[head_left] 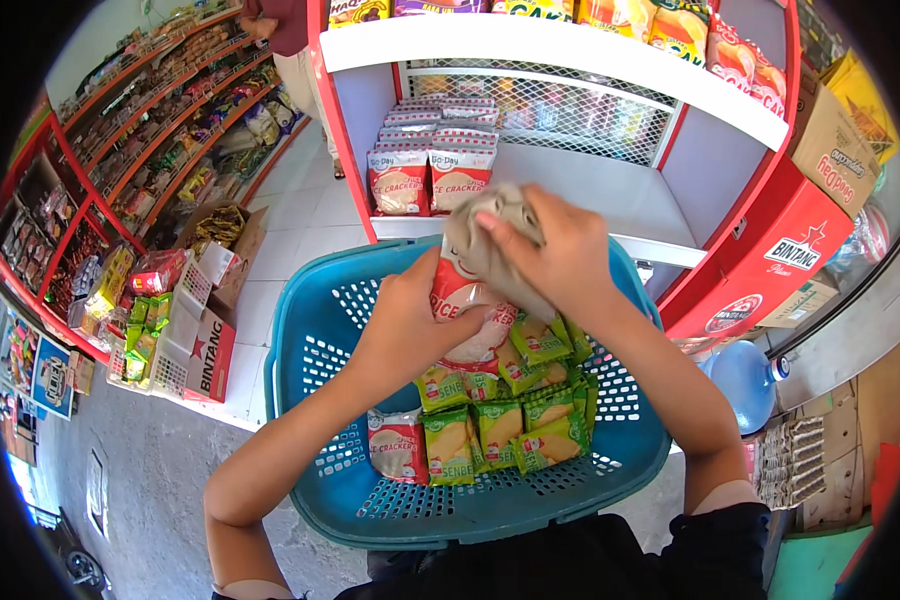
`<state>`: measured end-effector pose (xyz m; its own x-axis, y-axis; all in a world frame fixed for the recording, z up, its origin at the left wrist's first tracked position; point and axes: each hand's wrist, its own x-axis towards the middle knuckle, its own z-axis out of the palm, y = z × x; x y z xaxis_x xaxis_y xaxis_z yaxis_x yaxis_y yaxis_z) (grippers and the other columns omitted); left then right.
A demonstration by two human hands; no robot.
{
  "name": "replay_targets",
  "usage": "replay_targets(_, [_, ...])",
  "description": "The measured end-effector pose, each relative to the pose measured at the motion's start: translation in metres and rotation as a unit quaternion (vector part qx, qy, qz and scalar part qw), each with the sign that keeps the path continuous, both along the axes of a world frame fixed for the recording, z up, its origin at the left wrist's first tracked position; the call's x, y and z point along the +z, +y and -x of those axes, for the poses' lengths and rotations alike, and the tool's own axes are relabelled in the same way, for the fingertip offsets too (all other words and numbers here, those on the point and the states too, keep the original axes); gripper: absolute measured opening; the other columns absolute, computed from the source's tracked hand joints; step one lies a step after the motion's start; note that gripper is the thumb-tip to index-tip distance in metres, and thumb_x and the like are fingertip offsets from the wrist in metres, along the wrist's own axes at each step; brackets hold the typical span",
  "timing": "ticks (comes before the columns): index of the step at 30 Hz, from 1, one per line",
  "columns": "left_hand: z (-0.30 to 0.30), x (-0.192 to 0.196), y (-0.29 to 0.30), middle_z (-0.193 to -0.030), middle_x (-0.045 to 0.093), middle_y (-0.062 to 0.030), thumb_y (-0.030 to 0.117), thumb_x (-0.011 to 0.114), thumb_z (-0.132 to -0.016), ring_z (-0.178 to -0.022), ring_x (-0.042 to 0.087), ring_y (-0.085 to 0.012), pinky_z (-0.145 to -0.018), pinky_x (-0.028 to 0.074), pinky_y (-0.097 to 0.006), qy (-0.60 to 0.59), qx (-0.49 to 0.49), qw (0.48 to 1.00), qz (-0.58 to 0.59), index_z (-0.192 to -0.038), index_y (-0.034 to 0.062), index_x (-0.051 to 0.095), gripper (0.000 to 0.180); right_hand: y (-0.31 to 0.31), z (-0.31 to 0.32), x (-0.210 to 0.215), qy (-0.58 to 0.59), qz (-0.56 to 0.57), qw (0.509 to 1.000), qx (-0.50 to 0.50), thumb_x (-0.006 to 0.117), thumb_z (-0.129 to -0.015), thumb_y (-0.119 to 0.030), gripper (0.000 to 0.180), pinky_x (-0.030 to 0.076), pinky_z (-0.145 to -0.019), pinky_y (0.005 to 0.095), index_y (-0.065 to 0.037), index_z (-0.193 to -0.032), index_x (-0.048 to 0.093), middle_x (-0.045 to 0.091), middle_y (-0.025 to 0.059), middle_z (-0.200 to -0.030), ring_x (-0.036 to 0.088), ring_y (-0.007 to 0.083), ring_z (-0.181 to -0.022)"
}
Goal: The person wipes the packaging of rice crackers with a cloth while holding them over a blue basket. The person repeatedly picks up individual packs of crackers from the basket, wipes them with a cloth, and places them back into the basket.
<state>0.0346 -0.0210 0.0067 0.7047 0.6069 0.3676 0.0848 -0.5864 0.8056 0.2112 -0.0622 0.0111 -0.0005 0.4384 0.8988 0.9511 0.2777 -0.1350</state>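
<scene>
My left hand [402,312] grips a red and white packet of crackers [452,288] above the basket. In my right hand [568,245], a bunched grey cloth [498,235] lies against the upper part of that packet, covering some of it. Below both hands is a teal plastic basket [315,495] with slotted walls. Inside it are several green snack packets [496,432] and another red and white cracker packet [396,447] at the near left. More cracker packets [400,183] stand in two rows on the shelf ahead, at its left end.
The red-framed display shelf [595,190] stands just beyond the basket, with snack packs [615,15] on its upper tier. A red carton [750,255] and a blue water jug [745,385] are at the right. A white crate [175,345] of snacks and a standing person [298,75] are left.
</scene>
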Motion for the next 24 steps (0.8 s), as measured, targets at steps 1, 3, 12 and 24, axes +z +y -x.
replay_targets(1, [0.001, -0.001, 0.000, -0.089, 0.064, -0.0192, 0.015, 0.071, -0.067, -0.081, 0.064, -0.0301, -0.073, 0.050, -0.033, -0.007, -0.006, 1.000, 0.021, -0.106, -0.0042, 0.050, 0.048, 0.001, -0.010, 0.006, -0.002, -0.003, 0.999, -0.039, 0.066, -0.076, -0.034, 0.032, 0.045, -0.045, 0.0345, -0.004, -0.077, 0.057, 0.059, 0.0116, -0.064, 0.058, 0.0269, -0.052])
replay_targets(3, [0.001, -0.004, -0.001, -0.090, 0.064, -0.0182, 0.015, 0.070, -0.069, -0.080, 0.065, -0.0272, -0.072, 0.050, -0.034, -0.023, -0.009, 0.999, 0.048, -0.106, -0.0039, 0.050, 0.046, -0.002, -0.027, 0.013, 0.101, -0.018, 0.994, -0.040, 0.066, -0.076, -0.034, 0.032, 0.045, -0.046, 0.0346, -0.004, -0.076, 0.057, 0.058, 0.0119, -0.062, 0.058, 0.0267, -0.052])
replay_targets(12, [0.001, -0.003, 0.001, -0.099, 0.061, -0.0115, 0.008, 0.070, -0.071, -0.089, 0.060, -0.0149, -0.078, 0.049, -0.029, -0.049, -0.014, 0.997, 0.057, -0.109, -0.0031, 0.048, 0.045, 0.001, -0.016, 0.004, 0.059, 0.020, 0.997, -0.033, 0.065, -0.075, -0.039, 0.037, 0.046, -0.047, 0.0361, -0.004, -0.082, 0.060, 0.059, 0.0133, -0.061, 0.058, 0.0301, -0.052])
replay_targets(24, [-0.006, -0.006, -0.007, -0.109, 0.056, -0.0082, 0.033, 0.038, -0.093, -0.098, 0.057, -0.0181, -0.083, 0.049, -0.034, -0.140, -0.016, 0.855, 0.499, -0.120, 0.0067, 0.043, 0.038, -0.027, 0.034, 0.006, 0.095, 0.067, 0.992, 0.042, 0.065, -0.077, -0.037, 0.033, 0.045, -0.047, 0.0349, -0.005, -0.073, 0.055, 0.057, 0.0118, -0.060, 0.058, 0.0287, -0.051])
